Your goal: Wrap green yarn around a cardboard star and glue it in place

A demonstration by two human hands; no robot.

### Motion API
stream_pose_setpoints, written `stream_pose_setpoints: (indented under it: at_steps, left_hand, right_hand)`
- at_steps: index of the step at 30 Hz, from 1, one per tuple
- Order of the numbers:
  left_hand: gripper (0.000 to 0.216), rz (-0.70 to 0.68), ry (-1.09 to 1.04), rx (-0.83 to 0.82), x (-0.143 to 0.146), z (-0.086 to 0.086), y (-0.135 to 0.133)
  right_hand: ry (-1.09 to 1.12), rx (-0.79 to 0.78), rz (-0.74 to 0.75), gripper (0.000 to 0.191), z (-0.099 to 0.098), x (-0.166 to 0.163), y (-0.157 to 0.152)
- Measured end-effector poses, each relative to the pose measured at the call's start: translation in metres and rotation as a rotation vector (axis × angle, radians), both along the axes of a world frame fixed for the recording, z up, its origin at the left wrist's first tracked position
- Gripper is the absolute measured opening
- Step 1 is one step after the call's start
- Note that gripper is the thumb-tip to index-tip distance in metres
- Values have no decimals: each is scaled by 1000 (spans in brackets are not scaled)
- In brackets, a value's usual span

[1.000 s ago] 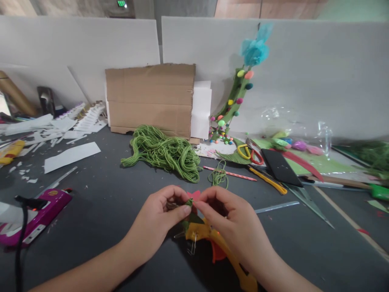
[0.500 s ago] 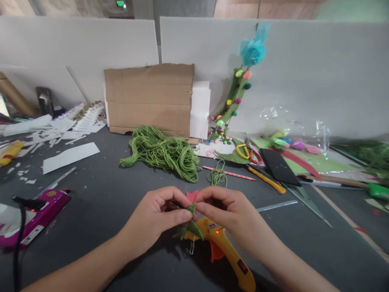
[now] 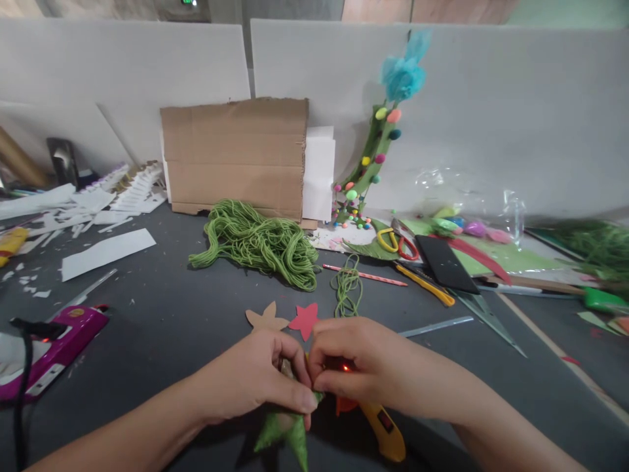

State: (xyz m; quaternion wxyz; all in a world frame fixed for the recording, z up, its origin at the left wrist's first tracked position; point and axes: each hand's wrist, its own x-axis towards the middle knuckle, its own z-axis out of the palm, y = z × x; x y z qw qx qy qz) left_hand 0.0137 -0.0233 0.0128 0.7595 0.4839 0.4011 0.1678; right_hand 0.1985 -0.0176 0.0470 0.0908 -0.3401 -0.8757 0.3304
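My left hand (image 3: pixel 255 383) is closed in a pinch on a small green cord-wrapped cone (image 3: pixel 285 436) that hangs below its fingers. My right hand (image 3: pixel 358 367) is closed too, its fingertips pressed against the cone's top right beside the left thumb. Under the right hand lies a yellow glue gun (image 3: pixel 381 429) with a red light lit. Just beyond the hands a tan star cut-out (image 3: pixel 266 319) and a red star cut-out (image 3: pixel 304 319) lie flat on the dark table (image 3: pixel 171 328).
A heap of green cord (image 3: pixel 258 242) and a small cord loop (image 3: pixel 346 288) lie ahead. Brown cardboard (image 3: pixel 236 157) leans on the white wall. A purple glue gun (image 3: pixel 54 347) sits left. Scissors (image 3: pixel 398 244), a yellow cutter (image 3: pixel 425 285), a black card (image 3: pixel 445 262) and a decorated green cone (image 3: pixel 368 170) stand right.
Both hands have come down and toward me with the green cone. The two star cut-outs, hidden behind the hands before, now show on the table.
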Motion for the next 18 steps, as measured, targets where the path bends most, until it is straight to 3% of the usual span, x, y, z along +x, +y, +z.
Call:
stream_pose_setpoints:
  at_steps: [4,7,9,13,18]
  left_hand:
    - [9,122,140,165,6,-7,0]
    - [8,290,49,147,8,-11,2]
    - [11,381,-74,103,7,-10,4]
    - [11,435,-241,58,5,-2,3]
    - [10,420,-316,46,2,2,1]
  right_hand:
    - [-184,311,-86,10,-9,-10,-6]
    - [-205,637,-192,14,-15,-17,-14]
    - [-126,753,-265,19,-18,-20,-18]
    - [81,647,-417,23,-14,-21,-22]
    - [284,182,-614,13,-2,-23,-17]
